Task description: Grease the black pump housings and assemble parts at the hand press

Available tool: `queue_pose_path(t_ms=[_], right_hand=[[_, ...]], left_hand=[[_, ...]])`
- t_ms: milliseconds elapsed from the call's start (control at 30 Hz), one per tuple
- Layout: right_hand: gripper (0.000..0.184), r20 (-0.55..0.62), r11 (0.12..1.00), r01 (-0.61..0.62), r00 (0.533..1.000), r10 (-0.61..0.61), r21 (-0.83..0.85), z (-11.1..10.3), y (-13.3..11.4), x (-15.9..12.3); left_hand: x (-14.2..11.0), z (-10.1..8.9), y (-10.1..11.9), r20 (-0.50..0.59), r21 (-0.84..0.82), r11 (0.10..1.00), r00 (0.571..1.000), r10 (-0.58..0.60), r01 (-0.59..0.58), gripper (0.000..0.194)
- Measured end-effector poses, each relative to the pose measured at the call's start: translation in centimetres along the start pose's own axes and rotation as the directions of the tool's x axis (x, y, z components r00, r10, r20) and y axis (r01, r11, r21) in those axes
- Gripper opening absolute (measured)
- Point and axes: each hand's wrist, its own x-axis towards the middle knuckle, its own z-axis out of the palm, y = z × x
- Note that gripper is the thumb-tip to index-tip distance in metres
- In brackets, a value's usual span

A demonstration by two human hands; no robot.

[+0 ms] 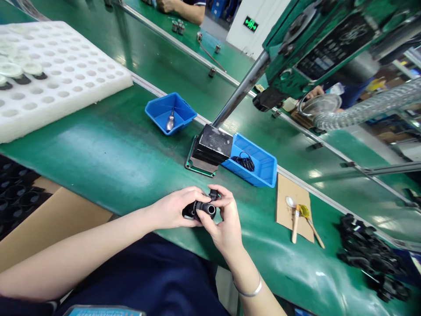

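Observation:
Near the front edge of the green bench, my two hands come together on a black plastic fitting [209, 210] with a round, hollow spout and a ribbed knob at its upper side. My left hand [179, 206] wraps the body of the fitting from the left, fingers over its top. On the other side, the thumb and fingers of my right hand [228, 217] close round the spout and knob. A silver bangle circles my right wrist. Parts of the fitting are hidden behind my fingers.
Beyond my hands stands a machine base [210, 149] with a post. Blue bins [158, 107] hold a screwdriver [170, 122] and black cord [244, 162]. Brushes [295, 226] lie on cardboard [284, 208], near piled black parts [365, 245]. Left is a white foam tray [108, 72]; co-workers' arms show beyond.

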Motion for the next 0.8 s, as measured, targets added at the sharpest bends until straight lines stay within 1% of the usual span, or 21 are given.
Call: queue_pose_path(t_ms=[200,433,633,733,800], right_hand=[[0.027,-0.041,1.000,0.016,0.999,-0.016,-0.015,0.3,-0.1,0.0],[0.027,-0.029,1.000,0.014,0.999,-0.014,-0.002,0.2,-0.2,0.1],[0.028,-0.028,0.999,0.034,0.999,-0.034,-0.004,0.3,-0.1,0.0],[0.032,0.008,0.998,0.040,0.999,-0.040,-0.039,-0.4,-0.4,0.2],[0.044,0.033,0.996,0.064,0.998,-0.062,-0.063,-2.0,-1.0,1.1]], left_hand=[[0.0,0.0,0.1,-0.001,0.023,1.000,1.000,-0.003,0.003,0.056],[0.0,-0.2,0.4,-0.006,0.035,0.999,1.000,-0.026,0.026,0.056],[0.1,0.0,0.5,-0.020,0.090,0.996,0.999,-0.027,0.028,0.054],[0.2,0.0,1.1,-0.038,0.136,0.991,0.999,-0.011,0.016,0.054],[0.8,-0.6,2.0,-0.028,0.169,0.985,0.999,0.023,-0.018,0.054]])
